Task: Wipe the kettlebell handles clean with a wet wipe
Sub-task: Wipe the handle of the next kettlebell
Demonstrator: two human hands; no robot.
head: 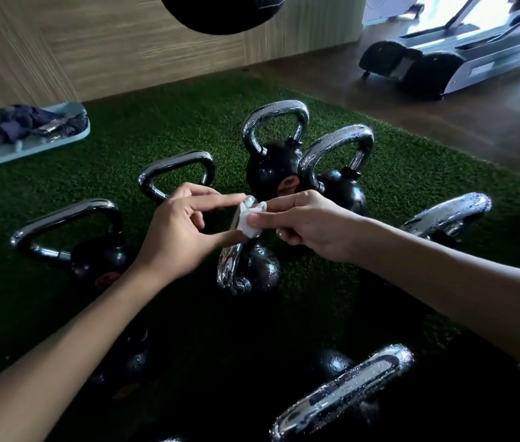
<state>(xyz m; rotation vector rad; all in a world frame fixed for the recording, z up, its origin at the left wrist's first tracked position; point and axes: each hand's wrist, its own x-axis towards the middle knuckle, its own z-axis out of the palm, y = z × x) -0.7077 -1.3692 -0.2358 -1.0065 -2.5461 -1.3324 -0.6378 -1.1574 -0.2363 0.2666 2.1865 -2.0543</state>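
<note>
Kettlebells [271, 167] clustered on turf mat [411, 173]; tray [29, 148] far left by wall [124, 43]; treadmill [443, 65] behind right; both hands meeting at centre.

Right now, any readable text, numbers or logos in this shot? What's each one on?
None legible.
Reddish mark on the far kettlebell: too blurred to read.
Reddish mark on the left kettlebell: too dark and blurred to read.
Wet wipe, held between both hands' fingers: no print visible.
Treadmill: no readable label.

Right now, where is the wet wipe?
Centre of the head view: wet wipe pinched between left hand and right hand, above a kettlebell.
</note>
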